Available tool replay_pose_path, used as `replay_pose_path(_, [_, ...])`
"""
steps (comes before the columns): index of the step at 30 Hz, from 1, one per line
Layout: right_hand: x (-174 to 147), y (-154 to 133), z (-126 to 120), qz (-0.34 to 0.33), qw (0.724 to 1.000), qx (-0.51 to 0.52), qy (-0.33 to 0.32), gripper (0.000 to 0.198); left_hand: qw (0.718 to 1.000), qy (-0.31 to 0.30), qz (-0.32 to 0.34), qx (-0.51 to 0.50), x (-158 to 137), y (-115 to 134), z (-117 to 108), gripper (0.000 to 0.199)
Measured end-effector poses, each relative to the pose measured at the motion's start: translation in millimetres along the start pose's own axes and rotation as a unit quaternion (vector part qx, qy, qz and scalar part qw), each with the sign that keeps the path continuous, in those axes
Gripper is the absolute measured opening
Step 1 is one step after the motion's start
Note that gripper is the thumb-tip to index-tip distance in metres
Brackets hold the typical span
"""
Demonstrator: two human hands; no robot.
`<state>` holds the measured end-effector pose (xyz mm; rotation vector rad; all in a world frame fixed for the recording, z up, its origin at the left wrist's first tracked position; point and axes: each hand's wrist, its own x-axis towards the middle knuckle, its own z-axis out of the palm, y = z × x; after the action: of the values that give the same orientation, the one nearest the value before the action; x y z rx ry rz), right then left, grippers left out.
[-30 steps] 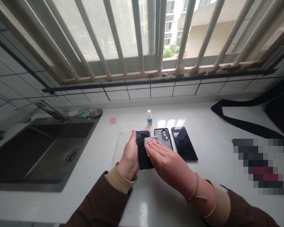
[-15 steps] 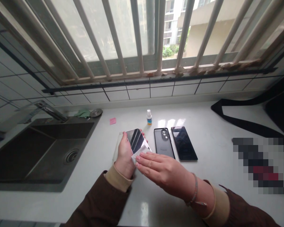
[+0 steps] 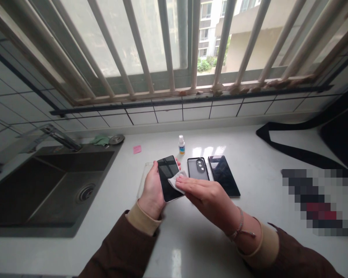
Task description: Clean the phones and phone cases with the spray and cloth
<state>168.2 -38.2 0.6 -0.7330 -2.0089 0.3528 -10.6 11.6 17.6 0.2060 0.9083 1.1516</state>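
The left hand [image 3: 153, 189] cradles a phone [image 3: 165, 170], screen up, with its thumb along the near-side edge and its fingertips wrapped round the far edge. That is a sound clamp for rubbing against: it leaves nearly all the glass bare, and it should stay on the rim so that no fresh print lands on the screen.

The right hand [image 3: 204, 191] has its fingers pressed together on a white cloth [image 3: 173, 182], holding it against the lower half of the screen, at the edge opposite the left thumb. How much of the cloth lies flat beneath those fingers is hard to tell — the hand hides part of it. Flat, even pressure from several fingers is best; a single tip would likely leave streaks. Strokes ought to run right out to the corners, with the left grip firming up whenever the push nears an edge.

Just right of the right fingertips lies a black case [image 3: 194, 169], then a second phone [image 3: 224, 177]; a clear case [image 3: 144, 173] is partly behind the left hand. Beyond both grips stands a small bottle [image 3: 181, 146] — near enough that wide strokes should stay clear of it.
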Motion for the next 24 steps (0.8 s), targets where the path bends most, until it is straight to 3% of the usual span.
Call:
replay_pose_path(4, [-0.1,3.0,1.4,0.025,0.999,0.003,0.026,0.039,0.995,-0.047,-0.091,0.009,-2.3,-5.8,1.1,0.067])
replay_pose_path(13, [1.4,11.5,-1.5,0.104,0.992,-0.062,0.044,0.039,0.963,-0.170,-0.209,0.008,-8.7,-22.6,-2.8,0.059])
replay_pose_path(16, [3.5,9.6,-4.9,0.182,0.981,-0.024,0.056,0.035,0.950,-0.176,-0.251,0.064,-14.6,-19.2,-3.5,0.069])
replay_pose_path(20, [7.5,5.4,-9.8,0.283,0.956,0.061,0.047,0.025,0.908,-0.207,-0.335,0.145,-25.6,-7.5,0.0,0.080])
replay_pose_path(24, [10.5,4.0,-12.2,0.335,0.923,0.182,0.042,0.025,0.895,-0.226,-0.346,0.169,-29.8,1.7,1.7,0.081])
